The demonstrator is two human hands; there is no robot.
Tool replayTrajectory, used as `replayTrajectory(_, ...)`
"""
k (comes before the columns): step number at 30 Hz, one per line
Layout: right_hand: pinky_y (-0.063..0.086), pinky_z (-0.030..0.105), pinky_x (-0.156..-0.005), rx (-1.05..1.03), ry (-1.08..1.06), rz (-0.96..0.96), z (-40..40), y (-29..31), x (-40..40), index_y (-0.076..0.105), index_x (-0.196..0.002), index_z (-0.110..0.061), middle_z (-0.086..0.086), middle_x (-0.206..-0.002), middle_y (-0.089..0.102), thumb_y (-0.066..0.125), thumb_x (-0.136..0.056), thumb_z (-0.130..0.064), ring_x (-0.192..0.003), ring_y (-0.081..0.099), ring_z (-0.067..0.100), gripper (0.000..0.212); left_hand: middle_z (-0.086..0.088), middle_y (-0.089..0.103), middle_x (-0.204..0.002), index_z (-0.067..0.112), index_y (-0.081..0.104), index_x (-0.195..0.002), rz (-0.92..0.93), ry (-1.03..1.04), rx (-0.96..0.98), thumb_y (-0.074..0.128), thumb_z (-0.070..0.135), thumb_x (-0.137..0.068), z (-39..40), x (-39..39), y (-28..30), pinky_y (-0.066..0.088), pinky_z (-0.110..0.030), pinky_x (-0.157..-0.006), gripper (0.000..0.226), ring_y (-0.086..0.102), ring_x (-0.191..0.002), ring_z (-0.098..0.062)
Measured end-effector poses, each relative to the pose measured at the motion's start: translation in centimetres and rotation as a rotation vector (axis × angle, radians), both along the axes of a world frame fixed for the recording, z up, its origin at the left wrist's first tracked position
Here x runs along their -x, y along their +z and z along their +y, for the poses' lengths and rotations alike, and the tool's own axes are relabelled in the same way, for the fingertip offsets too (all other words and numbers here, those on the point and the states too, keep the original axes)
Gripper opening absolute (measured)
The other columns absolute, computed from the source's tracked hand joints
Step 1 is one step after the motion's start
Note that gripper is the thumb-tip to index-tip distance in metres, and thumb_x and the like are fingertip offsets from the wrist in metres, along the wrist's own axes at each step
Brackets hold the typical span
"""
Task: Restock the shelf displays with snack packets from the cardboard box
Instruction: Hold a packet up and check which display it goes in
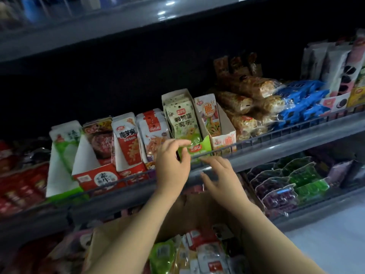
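Observation:
A cream and green display box [203, 149] stands on the middle shelf [276, 153], filled with upright green snack packets [182, 121]. My left hand [173, 163] is at its front left corner, thumb and forefinger pinching the shiny lower edge of the front green packet [194, 139]. Just below the shelf rail, my right hand [220, 176] hovers with fingers spread and holds nothing. The brown cardboard box [177, 212] sits under my forearms, with several green, white and red packets [199, 252] inside.
Red and white display boxes [128, 147] stand left of the green one, an orange and white one [223, 139] to its right. Clear-wrapped snacks [248, 107] and blue packs [302, 99] lie further right. The lower shelf holds purple and green packets [290, 184].

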State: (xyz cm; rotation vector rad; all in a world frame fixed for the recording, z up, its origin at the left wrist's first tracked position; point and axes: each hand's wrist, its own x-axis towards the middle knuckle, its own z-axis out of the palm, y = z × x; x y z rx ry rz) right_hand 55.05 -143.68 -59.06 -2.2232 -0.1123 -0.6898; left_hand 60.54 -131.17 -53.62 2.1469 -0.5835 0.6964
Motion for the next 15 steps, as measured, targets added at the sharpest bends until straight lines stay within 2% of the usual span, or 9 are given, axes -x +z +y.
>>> replayTrajectory(2,0.034,0.010,-0.085,-0.023,0.080,0.071,1.2,-0.9,0.8,0.058,-0.123,-0.014,-0.003,-0.108,0.055,0.063,-0.087,-0.014,-0.101,0.051,0.008,0.036,0.015,0.058,-0.094,0.021,0.069,-0.094,0.015,0.006,0.031,0.053,0.012,-0.087,1.9,1.9,-2.2,0.042,-0.026,-0.089,0.019,0.054,-0.097,-0.008)
replayTrajectory(5,0.035,0.003,-0.076,0.006,0.156,0.215,2.7,-3.0,1.9,0.063,-0.116,-0.015,0.000,-0.106,0.062,0.064,-0.085,-0.012,-0.096,0.058,0.011,0.031,0.019,0.057,-0.093,0.023,0.067,-0.092,0.154,0.009,0.082,0.056,0.007,-0.088,4.5,4.3,-5.9,0.044,-0.023,-0.085,0.020,0.056,-0.093,-0.003)
replayTrajectory(9,0.034,0.007,-0.079,0.129,0.229,0.490,4.1,-6.0,3.1,0.062,-0.119,-0.013,0.003,-0.112,0.064,0.063,-0.087,-0.018,-0.100,0.058,0.013,0.032,0.006,0.059,-0.101,0.029,0.062,-0.093,0.494,0.045,0.082,0.056,0.005,-0.090,7.4,6.2,-10.9,0.041,-0.006,-0.073,0.025,0.054,-0.086,0.002)
replayTrajectory(12,0.039,0.012,-0.079,0.165,0.257,0.658,4.8,-7.7,3.3,0.063,-0.117,-0.014,0.002,-0.109,0.065,0.063,-0.087,-0.021,-0.099,0.060,0.014,0.032,0.003,0.059,-0.105,0.027,0.061,-0.096,0.670,0.095,0.045,0.054,0.005,-0.090,9.1,6.7,-14.4,0.040,-0.006,-0.069,0.024,0.053,-0.085,0.002)
replayTrajectory(15,0.046,0.024,-0.086,0.185,0.286,0.797,5.1,-9.3,3.1,0.064,-0.113,-0.016,0.001,-0.105,0.066,0.064,-0.085,-0.023,-0.098,0.061,0.016,0.029,0.000,0.061,-0.111,0.024,0.061,-0.100,0.794,0.125,-0.004,0.054,0.008,-0.092,9.9,6.9,-17.4,0.040,-0.011,-0.069,0.019,0.054,-0.086,-0.002)
